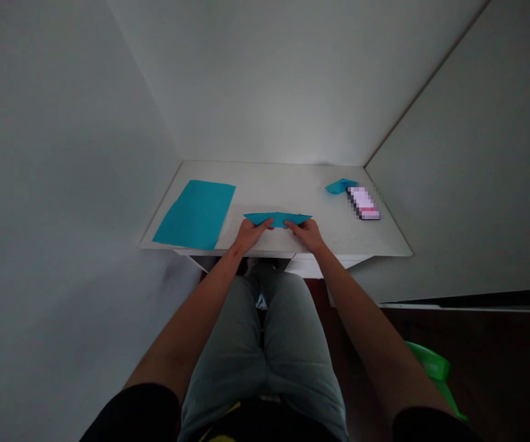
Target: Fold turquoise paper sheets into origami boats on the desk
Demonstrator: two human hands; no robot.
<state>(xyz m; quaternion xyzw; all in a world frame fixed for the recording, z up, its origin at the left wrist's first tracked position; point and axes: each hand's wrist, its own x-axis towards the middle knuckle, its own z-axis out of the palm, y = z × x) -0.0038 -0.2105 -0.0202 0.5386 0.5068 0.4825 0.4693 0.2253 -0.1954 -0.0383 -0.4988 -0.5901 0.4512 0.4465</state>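
Note:
Between my two hands is a folded blue paper, long and narrow with pointed ends, held just above the white table. My left hand pinches its near edge left of the middle, thumb on top. On the other side, my right hand grips the same edge right of the middle, also with the thumb on top. The fingers beneath the paper are mostly hidden. Flat on the table to the left lies a stack or sheet of blue paper.
The white table stands against walls at the back and both sides. At its right lie a phone, its screen blurred, and another folded blue paper piece touching or close beside it. Something green is on the dark floor, lower right.

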